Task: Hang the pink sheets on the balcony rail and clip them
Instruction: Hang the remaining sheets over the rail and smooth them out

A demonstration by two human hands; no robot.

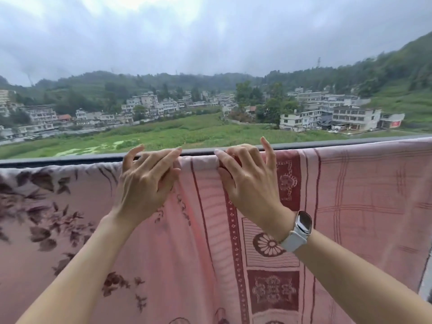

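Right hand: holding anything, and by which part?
The right hand pinches something dark red against the patterned pink sheet at its top edge on the rail; what it is cannot be told.

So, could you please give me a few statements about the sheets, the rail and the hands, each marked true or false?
1. Two pink sheets hang over the rail. True.
2. The leaf-print sheet hangs to the right of the geometric sheet. False: it hangs to the left.
3. A white watch sits on the right wrist. True.
4. Both hands hang down, away from the fabric. False: the left hand and right hand are up at the rail, on the fabric.
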